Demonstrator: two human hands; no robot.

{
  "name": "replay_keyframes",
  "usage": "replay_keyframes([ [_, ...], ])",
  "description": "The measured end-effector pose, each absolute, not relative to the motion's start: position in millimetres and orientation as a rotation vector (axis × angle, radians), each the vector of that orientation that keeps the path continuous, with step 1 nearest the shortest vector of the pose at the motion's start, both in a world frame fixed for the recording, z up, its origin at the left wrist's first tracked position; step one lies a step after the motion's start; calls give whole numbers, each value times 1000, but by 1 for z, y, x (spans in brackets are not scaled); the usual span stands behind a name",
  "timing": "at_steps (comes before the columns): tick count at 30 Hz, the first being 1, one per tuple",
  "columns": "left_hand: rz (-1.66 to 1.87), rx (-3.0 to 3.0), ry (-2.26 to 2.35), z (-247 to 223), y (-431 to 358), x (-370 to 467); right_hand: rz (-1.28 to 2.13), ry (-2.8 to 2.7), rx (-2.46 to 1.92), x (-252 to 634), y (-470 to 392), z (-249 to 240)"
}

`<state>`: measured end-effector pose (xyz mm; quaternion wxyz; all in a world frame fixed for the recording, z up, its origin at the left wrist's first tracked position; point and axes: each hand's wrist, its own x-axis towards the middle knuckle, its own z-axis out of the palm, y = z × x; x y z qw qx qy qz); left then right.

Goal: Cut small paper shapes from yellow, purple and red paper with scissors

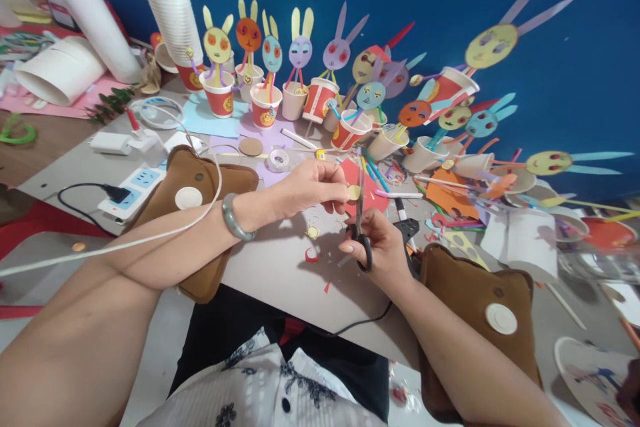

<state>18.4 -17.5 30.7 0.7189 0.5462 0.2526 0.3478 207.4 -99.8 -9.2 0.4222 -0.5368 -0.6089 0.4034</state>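
Centre of frame: my left hand (313, 187) pinches a small yellow paper disc (354, 192) between thumb and forefinger, fingers closed tight on its left edge. My right hand (377, 247) sits just below and right of it, fingers through the black handles of the scissors (361, 217), clamped around them; the blades point up toward the top of the frame and meet the disc at its right side, so the disc lies between the two hands, touching both the left fingertips and the blades. Blades look nearly closed, though I cannot tell for sure at this angle. As for progress, judging by what lies about: a long row of finished paper-cup rabbits (273, 73) runs across the upper half of the frame, and many are done; the disc in hand appears already roughly round, so I judge the trimming is well along and attaching it is left. Red and yellow offcuts (313, 243) lie on the grey counter (280, 267) just below the hands. A roll of clear tape (279, 160) sits just above the left hand. Both forearms rest on brown padded cushions (200, 200), one at left centre, one at lower right. A stack of white cups (173, 20) stands upper left, and a power strip (133, 190) lies at the left.
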Motion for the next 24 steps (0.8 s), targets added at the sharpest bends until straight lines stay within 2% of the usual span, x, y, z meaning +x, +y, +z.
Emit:
replay_keyframes([
  [24, 757, 1146, 587, 32, -18, 18, 989, -1534, -1351, 206, -99, -7],
])
